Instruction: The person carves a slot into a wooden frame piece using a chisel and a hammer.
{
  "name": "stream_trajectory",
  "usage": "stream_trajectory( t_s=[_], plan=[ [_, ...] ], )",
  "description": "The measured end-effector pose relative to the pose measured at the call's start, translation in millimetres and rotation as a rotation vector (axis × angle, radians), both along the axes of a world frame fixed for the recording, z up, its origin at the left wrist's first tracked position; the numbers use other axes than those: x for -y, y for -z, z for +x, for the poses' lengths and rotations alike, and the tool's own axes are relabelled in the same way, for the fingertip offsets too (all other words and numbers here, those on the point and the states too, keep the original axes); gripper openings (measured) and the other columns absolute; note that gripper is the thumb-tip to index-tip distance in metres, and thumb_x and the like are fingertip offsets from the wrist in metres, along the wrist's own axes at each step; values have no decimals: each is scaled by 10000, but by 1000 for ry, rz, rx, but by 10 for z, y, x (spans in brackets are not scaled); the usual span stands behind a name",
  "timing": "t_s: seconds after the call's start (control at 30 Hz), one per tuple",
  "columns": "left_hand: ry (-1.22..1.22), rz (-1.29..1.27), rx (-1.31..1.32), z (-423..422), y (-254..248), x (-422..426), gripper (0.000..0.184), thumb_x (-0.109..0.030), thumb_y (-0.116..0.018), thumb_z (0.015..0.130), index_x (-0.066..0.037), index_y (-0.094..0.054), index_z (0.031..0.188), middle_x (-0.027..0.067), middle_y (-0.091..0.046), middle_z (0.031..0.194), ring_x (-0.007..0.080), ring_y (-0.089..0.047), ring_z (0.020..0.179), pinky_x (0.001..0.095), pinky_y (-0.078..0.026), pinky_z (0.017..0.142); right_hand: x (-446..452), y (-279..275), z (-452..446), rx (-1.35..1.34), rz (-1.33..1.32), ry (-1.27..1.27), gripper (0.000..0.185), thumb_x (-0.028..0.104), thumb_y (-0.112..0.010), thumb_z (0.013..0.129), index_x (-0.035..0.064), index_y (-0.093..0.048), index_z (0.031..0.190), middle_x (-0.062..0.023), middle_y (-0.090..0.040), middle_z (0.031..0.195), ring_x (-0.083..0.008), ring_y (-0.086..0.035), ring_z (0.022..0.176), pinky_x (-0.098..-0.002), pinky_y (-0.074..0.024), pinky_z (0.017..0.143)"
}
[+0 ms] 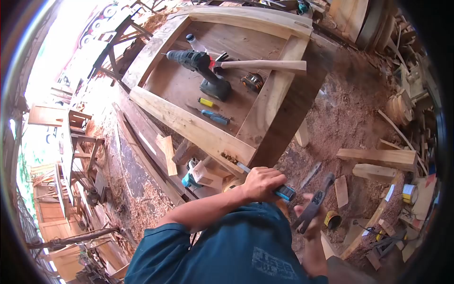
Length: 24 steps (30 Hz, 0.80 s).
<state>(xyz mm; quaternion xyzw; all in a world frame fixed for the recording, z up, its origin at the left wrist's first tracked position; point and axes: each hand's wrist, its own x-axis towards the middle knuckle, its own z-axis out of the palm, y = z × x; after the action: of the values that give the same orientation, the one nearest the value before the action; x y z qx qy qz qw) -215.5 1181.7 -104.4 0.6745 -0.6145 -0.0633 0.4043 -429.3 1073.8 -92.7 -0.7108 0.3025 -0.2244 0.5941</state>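
My left hand [265,183] is closed around the blue-and-black handle of a chisel [285,192]. The chisel's blade points up and left to the near corner of a wooden frame [198,124], where wood chips lie around a cut recess [230,157]. To the right, my right hand [312,220] is closed on a dark hammer [316,201], raised close to the chisel's handle end; its grip is mostly hidden. Inside the frame lie a cordless drill [203,71], a wooden-handled hammer [265,65], a tape measure [252,82], a blue-handled tool [215,117] and a yellow object [205,102].
A clear bottle [196,44] lies behind the drill. Below the frame's near edge are a teal power tool [190,179] and wood offcuts [208,175]. Sawdust covers the floor [350,113], with timber pieces [378,158] and a yellow can [333,219] at right. Wooden furniture [66,137] stands left.
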Motion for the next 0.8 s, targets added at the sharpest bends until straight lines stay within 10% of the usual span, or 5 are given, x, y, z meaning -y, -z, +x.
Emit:
stream_trajectory(
  t_s=[0.4, 0.53, 0.6, 0.8],
  plan=[
    [-42, 39, 151, -127, 305, 166, 186, -248, -705, 672, -155, -562, 746, 6, -552, 647, 209, -635, 602, 360, -492, 529, -11, 622, 392, 117, -108, 33, 182, 162, -804, 852, 37, -679, 894, 3, -642, 731, -96, -593, 639, -280, -483, 587],
    [7, 211, 392, -308, 819, 82, 112, -222, -666, 749, -149, -614, 817, 2, -623, 742, 205, -677, 715, 351, -511, 632, -31, 1390, 104, 109, 570, 90, 185, 205, -736, 879, 31, -677, 908, 45, -622, 761, -72, -563, 677, -280, -468, 611],
    [91, 359, 581, -327, 995, -17, 77, -195, -631, 807, -140, -646, 859, 15, -672, 827, 194, -696, 799, 341, -512, 702, -67, 1687, 6, 150, 436, -22, 179, 188, -750, 850, 37, -675, 907, 45, -609, 769, -61, -551, 707, -270, -460, 627],
    [36, 238, 55, -299, 77, 194, 161, -200, -707, 724, -120, -591, 802, 53, -609, 718, 276, -663, 701, 408, -527, 631, 120, 367, 100, 131, 356, 2, 179, 121, -785, 844, 29, -657, 927, 17, -652, 821, -63, -581, 708, -268, -483, 617]
  ],
)
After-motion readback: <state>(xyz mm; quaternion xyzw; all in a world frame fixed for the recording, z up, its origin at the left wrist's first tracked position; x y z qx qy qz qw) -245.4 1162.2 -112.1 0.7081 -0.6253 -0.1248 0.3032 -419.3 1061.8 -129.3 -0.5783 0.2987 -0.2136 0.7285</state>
